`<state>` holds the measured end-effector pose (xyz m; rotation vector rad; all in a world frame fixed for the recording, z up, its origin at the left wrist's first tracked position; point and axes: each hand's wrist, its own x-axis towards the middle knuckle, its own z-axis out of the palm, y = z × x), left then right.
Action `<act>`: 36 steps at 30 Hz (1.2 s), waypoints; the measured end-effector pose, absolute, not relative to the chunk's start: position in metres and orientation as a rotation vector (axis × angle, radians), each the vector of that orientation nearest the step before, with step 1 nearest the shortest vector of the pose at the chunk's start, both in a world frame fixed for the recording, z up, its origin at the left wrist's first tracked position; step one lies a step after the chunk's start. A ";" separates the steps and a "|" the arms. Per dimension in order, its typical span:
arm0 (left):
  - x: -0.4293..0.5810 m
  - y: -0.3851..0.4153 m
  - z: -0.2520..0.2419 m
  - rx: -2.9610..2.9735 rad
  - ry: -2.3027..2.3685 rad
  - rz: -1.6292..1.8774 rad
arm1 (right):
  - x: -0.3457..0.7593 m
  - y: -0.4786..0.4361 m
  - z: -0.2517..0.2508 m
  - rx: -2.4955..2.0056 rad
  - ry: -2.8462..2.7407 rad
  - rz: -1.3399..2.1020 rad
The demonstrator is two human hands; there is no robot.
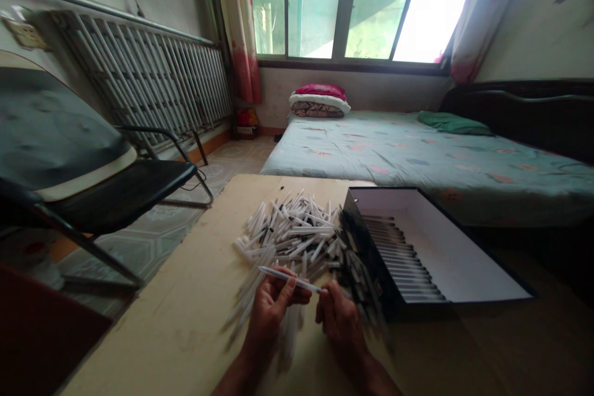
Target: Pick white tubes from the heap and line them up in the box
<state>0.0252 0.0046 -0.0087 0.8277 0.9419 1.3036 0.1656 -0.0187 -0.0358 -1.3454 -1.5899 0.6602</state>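
Observation:
My left hand [270,309] is closed around a white pen [301,283], thumb on top, its pointed tip out to the left. At the pen's other end my right hand [341,317] is closed, thumb and fingers pinching that end; whether a small part is hidden there I cannot make out. Just beyond both hands lies a loose heap of white pen barrels [297,232] with dark bits mixed in. Black pen parts [355,272] are piled between the heap and an open box [464,241]. Inside the box, a row of pens [403,263] lies side by side along the left wall.
The heap and box rest on a pale yellow table [185,315]. A bed [371,148] stands behind the table, with folded bedding [319,102] on its far left corner. To the left is a black folding chair [106,192] before a radiator [153,74].

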 end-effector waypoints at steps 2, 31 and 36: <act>0.026 0.004 -0.008 0.841 0.945 1.302 | 0.165 -0.019 -0.036 -1.350 -1.579 0.663; 0.024 0.006 -0.009 0.974 0.934 1.283 | 0.166 -0.020 -0.025 -1.272 -1.705 0.467; 0.029 0.002 -0.002 1.199 1.057 1.222 | 0.166 -0.018 -0.027 -1.218 -1.699 0.367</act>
